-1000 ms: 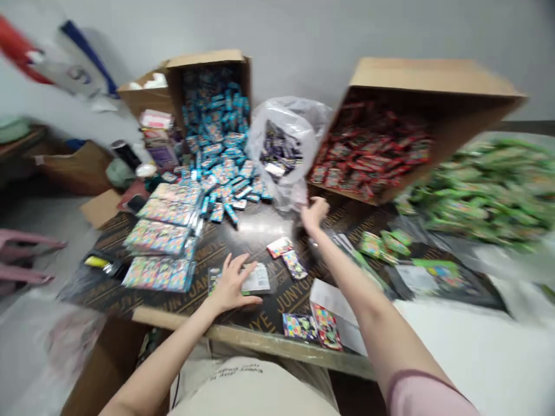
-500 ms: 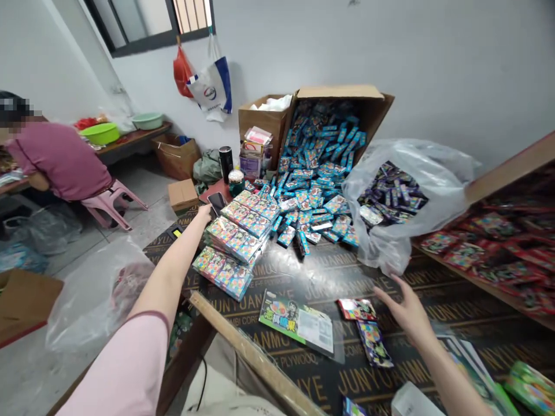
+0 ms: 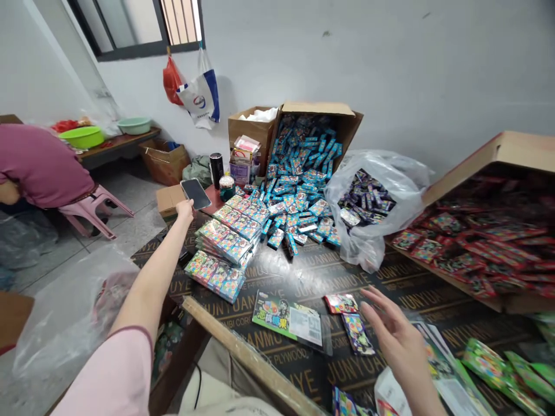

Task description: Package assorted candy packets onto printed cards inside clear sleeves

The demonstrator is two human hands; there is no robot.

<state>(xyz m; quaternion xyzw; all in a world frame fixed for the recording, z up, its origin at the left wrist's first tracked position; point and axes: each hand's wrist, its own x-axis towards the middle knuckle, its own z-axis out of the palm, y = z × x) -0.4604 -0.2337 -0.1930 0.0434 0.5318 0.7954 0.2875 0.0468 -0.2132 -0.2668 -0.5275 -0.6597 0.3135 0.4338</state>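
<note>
My left hand (image 3: 185, 210) reaches far out to the left and holds a dark smartphone (image 3: 195, 193) lifted above the table corner. My right hand (image 3: 392, 333) hovers open, fingers spread, just right of two small colourful packets (image 3: 349, 320) on the dark plywood table (image 3: 303, 277). A green printed card in a clear sleeve (image 3: 288, 317) lies near the front edge. Stacks of colourful flat packs (image 3: 225, 248) sit beside my left forearm.
A tipped box spills blue packets (image 3: 301, 179). A clear bag (image 3: 368, 202) holds purple packets. A box of red packets (image 3: 477, 242) lies at right, green packets (image 3: 507, 364) at lower right. A seated person in a maroon top (image 3: 39, 167) is at far left on a pink stool.
My left hand has picked the phone up from the table corner and raised it. My right hand has drifted slightly toward me, staying open. The view turned left from the boxes.
</note>
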